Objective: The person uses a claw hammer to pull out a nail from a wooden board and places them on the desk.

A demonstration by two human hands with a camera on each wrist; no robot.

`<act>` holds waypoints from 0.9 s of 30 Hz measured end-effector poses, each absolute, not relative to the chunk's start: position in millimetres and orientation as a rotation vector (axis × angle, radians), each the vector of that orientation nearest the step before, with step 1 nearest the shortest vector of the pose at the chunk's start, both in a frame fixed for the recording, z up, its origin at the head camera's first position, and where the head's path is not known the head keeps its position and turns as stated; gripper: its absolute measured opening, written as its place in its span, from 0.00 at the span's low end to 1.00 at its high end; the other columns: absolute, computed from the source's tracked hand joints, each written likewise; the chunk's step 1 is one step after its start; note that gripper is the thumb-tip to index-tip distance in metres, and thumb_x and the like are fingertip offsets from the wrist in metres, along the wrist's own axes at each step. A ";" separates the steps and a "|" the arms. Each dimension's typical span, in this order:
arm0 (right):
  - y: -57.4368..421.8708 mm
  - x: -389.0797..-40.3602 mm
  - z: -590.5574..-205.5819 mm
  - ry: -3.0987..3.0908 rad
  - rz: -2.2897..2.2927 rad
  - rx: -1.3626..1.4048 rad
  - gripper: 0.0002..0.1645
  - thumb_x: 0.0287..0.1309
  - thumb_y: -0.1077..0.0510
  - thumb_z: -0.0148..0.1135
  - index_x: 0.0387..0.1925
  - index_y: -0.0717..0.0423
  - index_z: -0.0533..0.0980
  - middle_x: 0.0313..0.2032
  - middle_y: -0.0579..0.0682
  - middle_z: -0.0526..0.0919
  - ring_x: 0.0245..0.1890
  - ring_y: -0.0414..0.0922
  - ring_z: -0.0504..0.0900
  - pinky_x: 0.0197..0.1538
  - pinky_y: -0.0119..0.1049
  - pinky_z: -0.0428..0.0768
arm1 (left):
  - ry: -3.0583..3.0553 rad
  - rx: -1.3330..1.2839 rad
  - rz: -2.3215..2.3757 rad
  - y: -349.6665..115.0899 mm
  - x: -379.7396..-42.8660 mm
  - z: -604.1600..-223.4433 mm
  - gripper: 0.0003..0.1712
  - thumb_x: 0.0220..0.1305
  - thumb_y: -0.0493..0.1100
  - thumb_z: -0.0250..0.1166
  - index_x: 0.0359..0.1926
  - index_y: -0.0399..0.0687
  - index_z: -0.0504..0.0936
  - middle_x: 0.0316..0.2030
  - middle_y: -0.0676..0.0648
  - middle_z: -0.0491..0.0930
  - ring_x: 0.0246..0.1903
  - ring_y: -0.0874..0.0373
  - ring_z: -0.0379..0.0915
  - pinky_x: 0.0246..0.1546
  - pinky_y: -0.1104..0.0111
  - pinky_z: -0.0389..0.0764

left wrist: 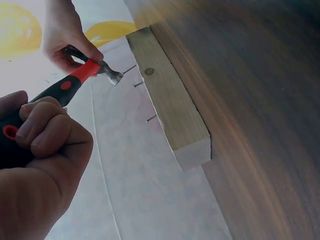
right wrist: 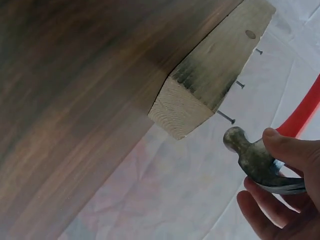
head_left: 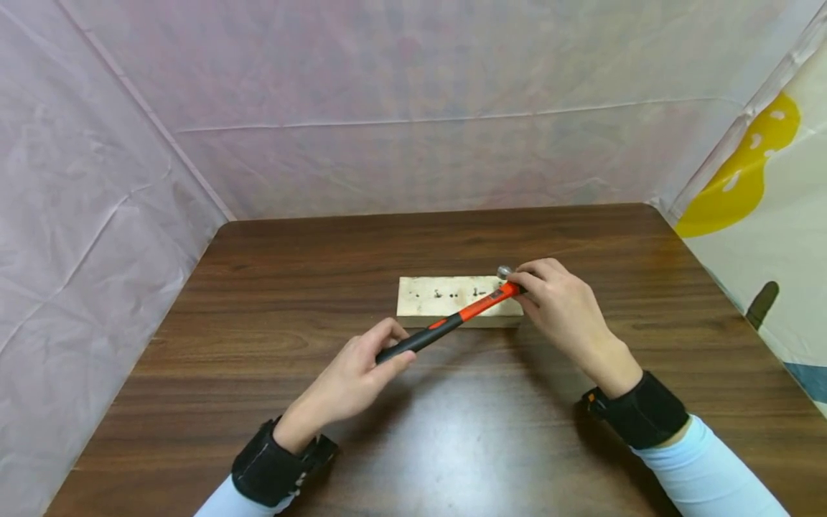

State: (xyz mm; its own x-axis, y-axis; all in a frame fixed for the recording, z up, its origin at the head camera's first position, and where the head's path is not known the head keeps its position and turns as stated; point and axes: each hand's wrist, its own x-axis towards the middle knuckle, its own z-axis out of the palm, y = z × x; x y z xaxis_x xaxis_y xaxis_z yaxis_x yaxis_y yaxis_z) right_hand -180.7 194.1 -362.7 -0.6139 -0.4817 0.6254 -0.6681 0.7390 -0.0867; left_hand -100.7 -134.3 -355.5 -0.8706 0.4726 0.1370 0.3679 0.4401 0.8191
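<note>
A claw hammer (head_left: 479,306) with a black and red handle is held in both hands above the wooden block (head_left: 420,307). My left hand (head_left: 354,373) grips the black end of its handle. At the other end, my right hand (head_left: 563,307) pinches the metal hammer head (right wrist: 254,159) around the claw side, thumb on the neck. The round striking face hangs close to the longest nail (right wrist: 227,118) at one end of the block. Two shorter nails, such as the middle nail (right wrist: 241,85), stand up from the block in a row.
The pale block lies flat on a dark wood-grain table (head_left: 291,287), with small dark holes along its top. Whitish plastic sheeting (head_left: 413,108) hangs behind the table and at its left. A pale sheet with a yellow shape (head_left: 743,172) is at the right.
</note>
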 end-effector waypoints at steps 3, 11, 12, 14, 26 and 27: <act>193.9 -179.9 -362.9 -2.345 0.412 0.869 0.18 0.46 0.70 0.80 0.42 0.62 0.87 0.41 0.55 0.85 0.43 0.53 0.82 0.36 0.48 0.85 | 2.567 0.743 1.420 -135.8 -100.9 -354.6 0.09 0.75 0.47 0.62 0.48 0.48 0.77 0.25 0.54 0.73 0.19 0.62 0.62 0.22 0.69 0.65; 192.7 -178.3 -362.6 -2.318 0.408 0.889 0.18 0.47 0.69 0.80 0.43 0.63 0.87 0.40 0.55 0.87 0.41 0.52 0.82 0.38 0.47 0.85 | 2.576 0.734 1.435 -139.0 -103.5 -351.7 0.07 0.74 0.46 0.64 0.47 0.49 0.79 0.24 0.55 0.73 0.20 0.60 0.64 0.24 0.68 0.66; 192.4 -178.3 -362.2 -2.316 0.409 0.892 0.18 0.48 0.69 0.80 0.43 0.64 0.87 0.40 0.56 0.87 0.41 0.53 0.82 0.39 0.47 0.85 | 2.580 0.732 1.431 -139.3 -103.8 -351.3 0.08 0.74 0.46 0.64 0.47 0.49 0.79 0.24 0.55 0.73 0.21 0.60 0.65 0.24 0.68 0.67; 192.0 -178.2 -361.6 -2.307 0.411 0.901 0.19 0.47 0.70 0.80 0.44 0.64 0.87 0.41 0.57 0.87 0.41 0.53 0.82 0.40 0.48 0.85 | 2.584 0.725 1.425 -139.8 -104.2 -350.3 0.08 0.74 0.46 0.64 0.47 0.49 0.79 0.25 0.54 0.74 0.22 0.60 0.66 0.25 0.68 0.67; 193.5 -178.3 -358.9 -2.271 0.408 0.938 0.20 0.46 0.71 0.79 0.44 0.65 0.87 0.42 0.60 0.87 0.40 0.56 0.82 0.41 0.47 0.85 | 2.592 0.700 1.498 -145.6 -105.4 -347.4 0.26 0.85 0.51 0.40 0.47 0.47 0.85 0.28 0.52 0.80 0.25 0.56 0.71 0.26 0.66 0.73; 193.8 -178.2 -358.9 -2.273 0.412 0.938 0.20 0.46 0.72 0.79 0.44 0.65 0.87 0.42 0.60 0.87 0.40 0.56 0.82 0.41 0.48 0.85 | 2.586 0.693 1.514 -146.6 -105.4 -347.5 0.30 0.86 0.52 0.37 0.49 0.45 0.85 0.29 0.51 0.81 0.25 0.54 0.73 0.27 0.65 0.76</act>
